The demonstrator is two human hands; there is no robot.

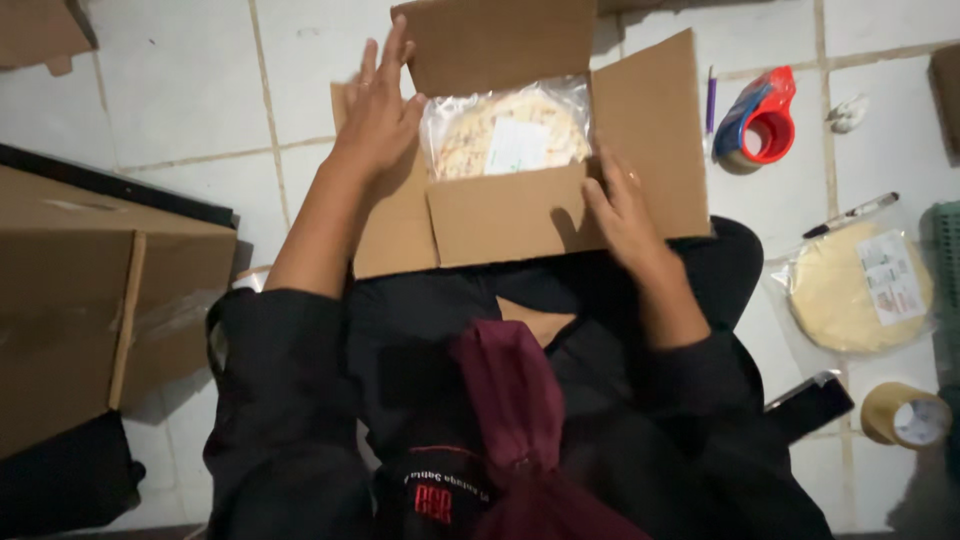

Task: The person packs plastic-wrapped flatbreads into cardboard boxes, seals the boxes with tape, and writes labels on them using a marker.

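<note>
While the open cardboard box (pixel 500 215) rests on the person's lap, both hands are on it. Head view, the only one: the left hand (pixel 380 110) lies flat on the box's left flap, fingers stretched out and slightly spread, pointing to the far side; it grips nothing. The right hand (pixel 620 205) rests at the box's near right corner, where the near flap meets the right flap, fingers loosely extended on the cardboard; whether the thumb hooks over the edge I cannot tell. Inside the box lies a clear bag of round flatbreads (pixel 510 135) with a white label, lying flat and filling most of the opening. The far flap stands up, the right flap is folded outward.

Surroundings, same view: white tiled floor (pixel 180 80). To the right of the box, on the floor, a red and blue tape dispenser (pixel 762 115) with a purple pen (pixel 711 100) just beside it. Nearer on the right, a second bag of flatbreads (pixel 860 290) with a label, a black marker (pixel 850 214) just beyond it. At the near right edge, a roll of brown tape (pixel 905 414). At the left, a larger closed cardboard carton (pixel 90 290), well apart from the hands. The person wears dark sleeves and a dark red cloth (pixel 520 420) hangs at the chest.
</note>
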